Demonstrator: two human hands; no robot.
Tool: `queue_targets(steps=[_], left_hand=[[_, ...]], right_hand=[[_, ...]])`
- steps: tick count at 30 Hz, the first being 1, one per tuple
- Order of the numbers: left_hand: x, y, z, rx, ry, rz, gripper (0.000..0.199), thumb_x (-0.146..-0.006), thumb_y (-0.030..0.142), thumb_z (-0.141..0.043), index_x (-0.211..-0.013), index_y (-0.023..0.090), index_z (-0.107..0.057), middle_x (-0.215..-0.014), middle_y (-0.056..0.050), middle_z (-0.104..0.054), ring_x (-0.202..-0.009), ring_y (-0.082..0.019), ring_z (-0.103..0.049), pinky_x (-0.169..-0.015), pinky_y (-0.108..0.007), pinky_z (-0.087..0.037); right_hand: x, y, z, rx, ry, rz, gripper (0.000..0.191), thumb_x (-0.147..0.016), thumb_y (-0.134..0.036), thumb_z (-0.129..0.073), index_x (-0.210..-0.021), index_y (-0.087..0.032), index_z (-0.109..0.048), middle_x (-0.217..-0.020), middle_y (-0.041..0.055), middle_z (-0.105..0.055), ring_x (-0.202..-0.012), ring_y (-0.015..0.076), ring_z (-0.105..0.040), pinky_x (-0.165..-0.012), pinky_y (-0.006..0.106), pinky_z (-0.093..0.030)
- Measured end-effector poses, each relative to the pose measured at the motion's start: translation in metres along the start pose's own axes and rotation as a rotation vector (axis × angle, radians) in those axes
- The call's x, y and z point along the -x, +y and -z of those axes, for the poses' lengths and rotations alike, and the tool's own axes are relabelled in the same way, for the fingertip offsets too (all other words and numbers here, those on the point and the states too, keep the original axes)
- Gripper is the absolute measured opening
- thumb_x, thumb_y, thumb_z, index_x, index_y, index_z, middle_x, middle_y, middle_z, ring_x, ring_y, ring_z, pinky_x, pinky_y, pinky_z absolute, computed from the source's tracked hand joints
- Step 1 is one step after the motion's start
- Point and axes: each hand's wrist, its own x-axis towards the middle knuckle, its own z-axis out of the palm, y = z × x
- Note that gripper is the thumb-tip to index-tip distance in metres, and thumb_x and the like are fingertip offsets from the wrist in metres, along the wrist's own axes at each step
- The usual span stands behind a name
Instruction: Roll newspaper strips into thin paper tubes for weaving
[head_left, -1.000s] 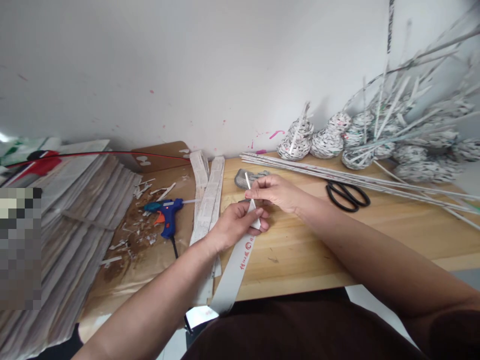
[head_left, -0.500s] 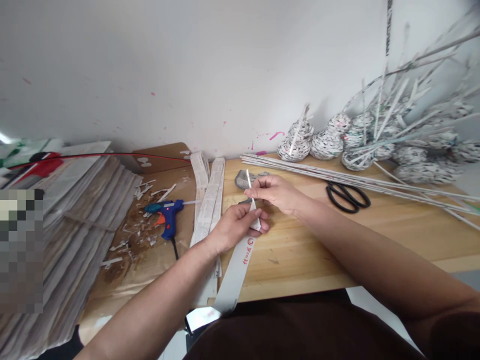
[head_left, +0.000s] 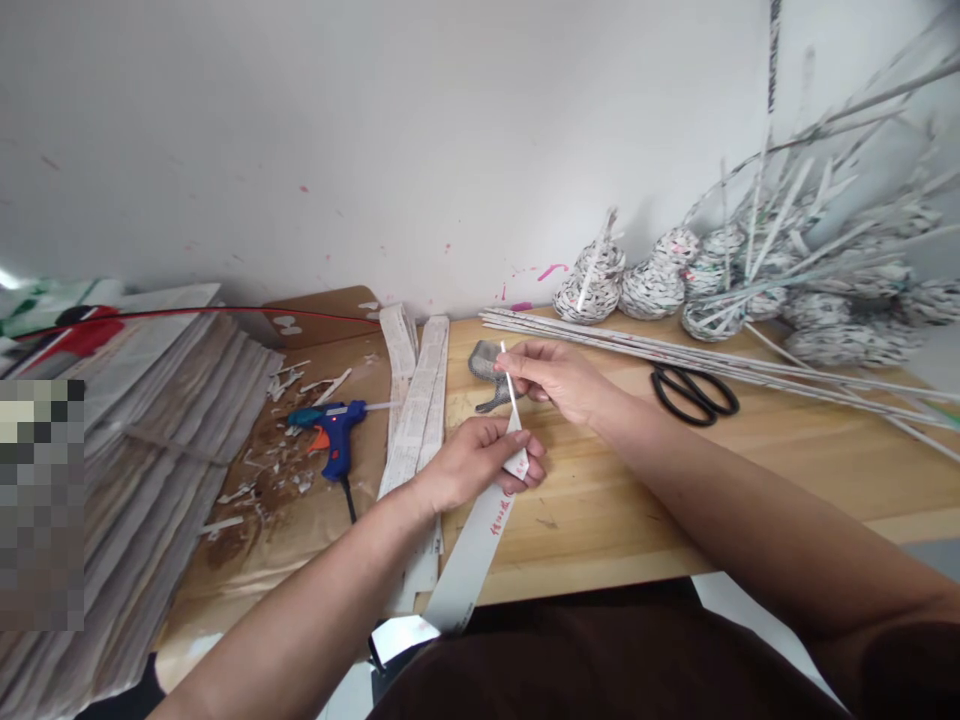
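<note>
A white paper strip [head_left: 471, 560] with red characters hangs from my hands past the front edge of the wooden table; its top end is rolled into a thin, pointed tube. My left hand [head_left: 487, 455] is closed on the strip where the flat part meets the roll, thumb on top. Above it, my right hand [head_left: 551, 375] pinches the narrow tube near its tip. Just behind the hands lies a grey mesh-like piece [head_left: 486, 362], partly covered by my right hand. To the left, stacked printed paper strips [head_left: 420, 420] lie close to my left wrist.
A blue glue gun [head_left: 341, 440] lies among paper scraps on cardboard at left, beside a tall paper stack [head_left: 202, 430]. Black-handled scissors [head_left: 694, 395] and long paper tubes [head_left: 622, 345] lie at right. Woven paper gourd shapes [head_left: 592, 275] line the wall.
My left hand has shifted slightly down and right along the strip. The right hand has risen a little, and more of the rolled tube and the grey piece shows.
</note>
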Motion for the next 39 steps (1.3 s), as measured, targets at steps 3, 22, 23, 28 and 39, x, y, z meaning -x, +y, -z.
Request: queue_targets(steps=[3, 22, 23, 28, 39], left_hand=[[0.002, 0.002, -0.001, -0.006, -0.040, 0.020, 0.040, -0.087, 0.048, -0.058, -0.094, 0.010, -0.068, -0.082, -0.012, -0.070, -0.074, -0.019, -0.068, -0.067, -0.031, -0.055], [0.000, 0.003, 0.000, 0.119, 0.035, -0.021, 0.038, -0.085, 0.045, -0.062, -0.096, 0.009, -0.067, -0.084, -0.013, -0.071, -0.076, -0.019, -0.069, -0.073, -0.033, -0.054], [0.000, 0.003, 0.000, 0.119, 0.037, -0.020, 0.038, -0.085, 0.045, -0.062, -0.095, 0.009, -0.067, -0.084, -0.013, -0.071, -0.076, -0.019, -0.068, -0.072, -0.032, -0.054], [0.001, 0.002, -0.003, 0.086, 0.031, 0.020, 0.037, -0.083, 0.044, -0.065, -0.095, 0.009, -0.067, -0.084, -0.012, -0.070, -0.073, -0.018, -0.068, -0.072, -0.033, -0.054], [0.000, 0.002, -0.002, 0.100, 0.029, -0.006, 0.037, -0.084, 0.045, -0.063, -0.093, 0.010, -0.066, -0.082, -0.011, -0.069, -0.069, -0.015, -0.065, -0.065, -0.028, -0.051]], right_hand=[[-0.001, -0.001, 0.001, -0.058, 0.000, 0.033, 0.032, -0.070, -0.042, -0.077, -0.064, -0.015, -0.060, -0.054, -0.0038, -0.049, -0.048, 0.0057, -0.037, -0.043, 0.021, -0.021], [0.002, 0.003, 0.004, 0.014, -0.202, -0.113, 0.033, -0.069, -0.044, -0.078, -0.073, -0.012, -0.069, -0.052, -0.0041, -0.051, -0.045, 0.0058, -0.042, -0.040, 0.020, -0.025], [0.002, 0.002, 0.005, 0.024, -0.230, -0.116, 0.033, -0.071, -0.044, -0.077, -0.076, -0.012, -0.070, -0.053, -0.0036, -0.051, -0.046, 0.0060, -0.043, -0.040, 0.020, -0.025], [0.002, 0.002, 0.003, 0.004, -0.133, -0.101, 0.033, -0.065, -0.040, -0.082, -0.063, -0.014, -0.061, -0.051, -0.0056, -0.047, -0.044, 0.0039, -0.036, -0.038, 0.019, -0.020], [-0.001, 0.003, 0.006, 0.000, -0.095, -0.100, 0.032, -0.064, -0.041, -0.082, -0.063, -0.015, -0.062, -0.055, -0.0043, -0.047, -0.048, 0.0053, -0.037, -0.039, 0.019, -0.021]])
